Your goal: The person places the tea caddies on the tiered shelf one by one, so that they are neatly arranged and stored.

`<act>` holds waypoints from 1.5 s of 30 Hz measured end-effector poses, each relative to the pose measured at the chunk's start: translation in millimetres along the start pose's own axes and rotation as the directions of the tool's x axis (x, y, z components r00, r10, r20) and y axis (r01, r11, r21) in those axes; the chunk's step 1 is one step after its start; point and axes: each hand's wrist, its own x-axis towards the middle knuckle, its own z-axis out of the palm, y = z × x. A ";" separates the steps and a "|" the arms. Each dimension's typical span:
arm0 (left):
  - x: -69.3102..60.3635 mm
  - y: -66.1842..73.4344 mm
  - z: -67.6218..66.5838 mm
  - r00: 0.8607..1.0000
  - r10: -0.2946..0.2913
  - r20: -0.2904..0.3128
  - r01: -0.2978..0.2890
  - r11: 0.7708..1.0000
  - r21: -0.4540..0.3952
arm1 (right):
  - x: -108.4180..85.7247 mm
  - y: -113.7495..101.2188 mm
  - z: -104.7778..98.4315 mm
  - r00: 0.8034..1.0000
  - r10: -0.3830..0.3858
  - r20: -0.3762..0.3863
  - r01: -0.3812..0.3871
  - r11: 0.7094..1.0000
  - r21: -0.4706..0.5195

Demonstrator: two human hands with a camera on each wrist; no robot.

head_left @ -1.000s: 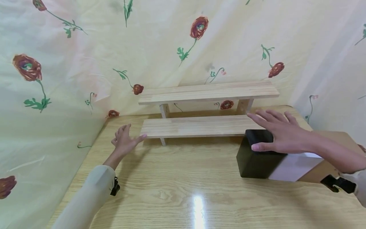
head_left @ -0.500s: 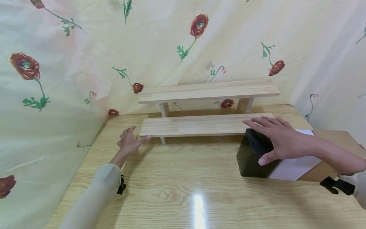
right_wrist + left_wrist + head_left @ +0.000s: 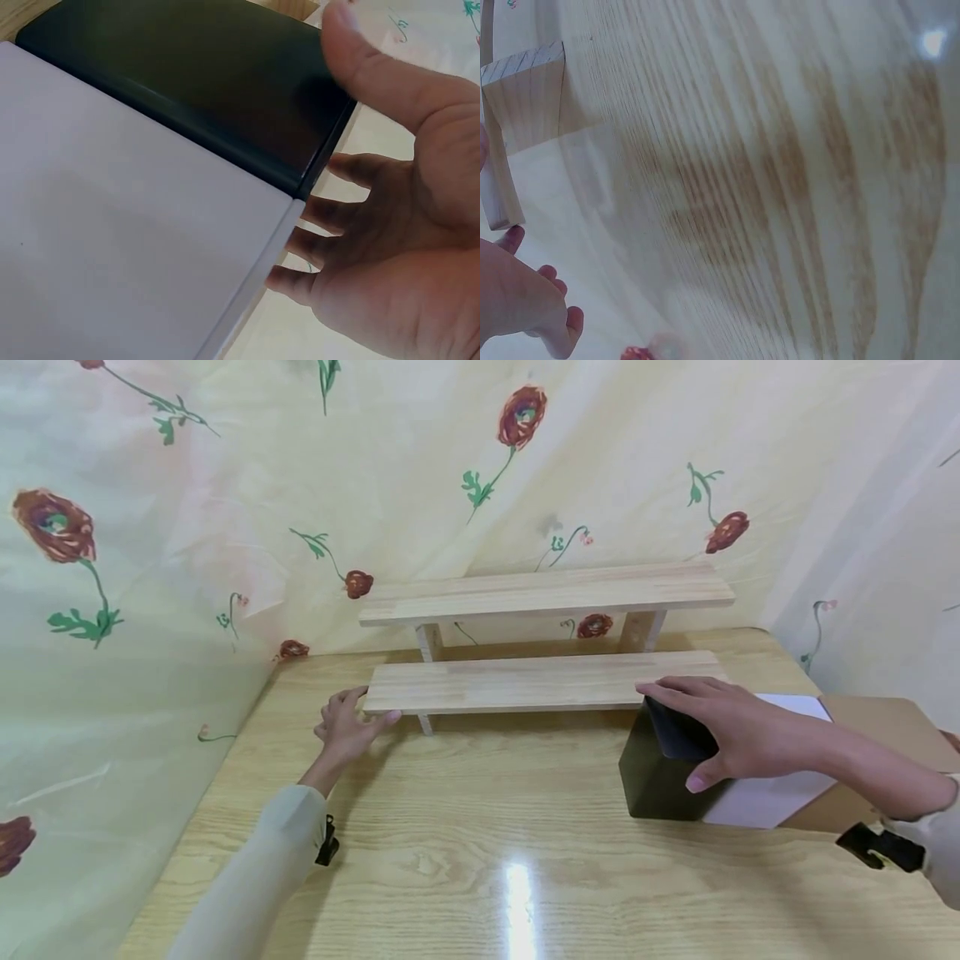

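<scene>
A two-tier wooden shelf stands on the table, with a lower board [image 3: 517, 683] in front of a raised upper board [image 3: 547, 595]. My left hand [image 3: 348, 727] is at the left end of the lower board; its thumb lies along the front edge and a fingertip meets the end in the left wrist view. On the right, a black box [image 3: 660, 781] leads a row. My right hand [image 3: 738, 727] spreads over its top, thumb on the near side and fingers toward the far side. Whether the palm touches it is hidden.
Against the black box stands a white box [image 3: 772, 797], followed by a brown box [image 3: 873, 727] under my right forearm. Floral cloth [image 3: 420, 477] hangs behind and on both sides of the wood-grain table [image 3: 450, 843].
My left hand has moved right until it reaches the end of the lower board. My right hand has lowered slightly onto the black box, its fingers drawn closer together. The boxes stay put.
</scene>
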 end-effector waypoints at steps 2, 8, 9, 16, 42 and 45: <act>0.0 0.2 0.2 1.000 0.008 -0.008 -0.008 1.000 0.004 | -0.1 -1.0 0.1 1.000 0.013 0.011 -0.013 1.000 0.018; -0.1 -1.2 0.4 1.000 0.020 -0.021 -0.020 1.000 0.002 | -0.3 -3.4 0.1 0.999 0.031 0.024 -0.031 0.999 0.028; 0.0 -1.6 0.4 1.000 0.022 -0.020 -0.022 1.000 0.002 | -0.2 -3.5 0.1 0.999 0.030 0.022 -0.030 0.999 0.022; -1.1 -1.9 0.1 1.000 0.024 -0.013 -0.024 1.000 0.001 | 1.5 -3.3 0.4 1.000 0.029 0.004 -0.029 0.999 -0.018; -0.5 -1.2 -1.5 1.000 0.019 0.015 -0.019 1.000 0.023 | 14.2 -14.9 -14.2 1.000 0.000 -0.005 -0.001 0.992 -0.123; -0.2 -0.5 -2.3 1.000 0.023 0.010 -0.024 1.000 0.020 | 16.3 -17.3 -16.7 1.000 -0.013 -0.019 0.010 0.989 -0.145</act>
